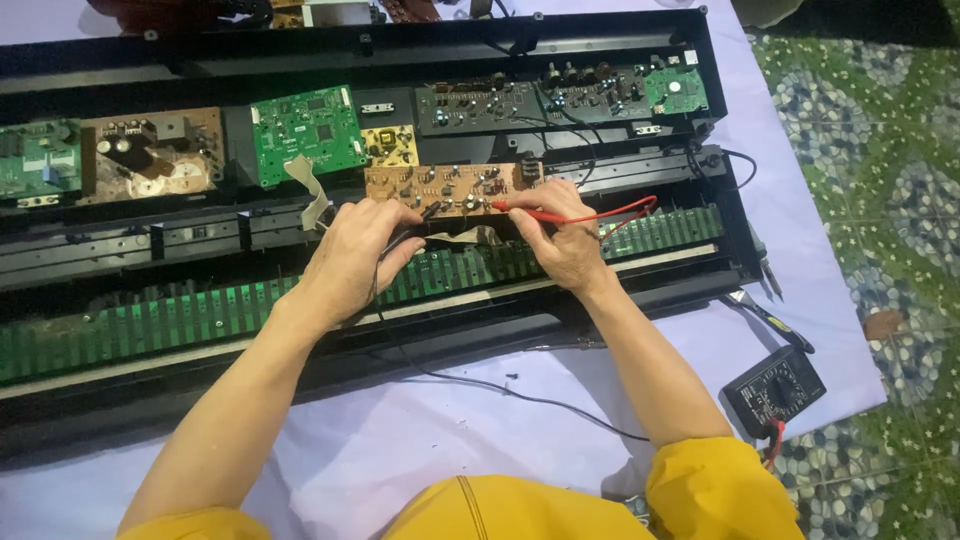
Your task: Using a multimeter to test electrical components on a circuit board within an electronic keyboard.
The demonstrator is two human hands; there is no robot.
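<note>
While our hands meet over the brown circuit board point(452, 188) at the centre of the frame, our right hand point(562, 235) pinches a slim red test probe point(530, 212) between thumb and fingers, closed firmly on its plastic shaft. That probe lies almost level, its long axis running left to right, tip pointing left onto the board's right part. Its red lead point(625, 208) loops off to the right in a smooth arc. Our left hand point(358, 255) curls around a black probe point(428, 211), fingers folded shut on it; its tip points up and right toward the same board, and its thin black wire point(480, 382) trails down over the lilac cloth point(420, 440). The board is flat, rectangular, studded with small components. Below it runs a long band of glossy green strips point(150, 325) inside the black opened casing point(420, 50). At lower right a boxy black multimeter point(773, 388) rests on the cloth's edge.
</note>
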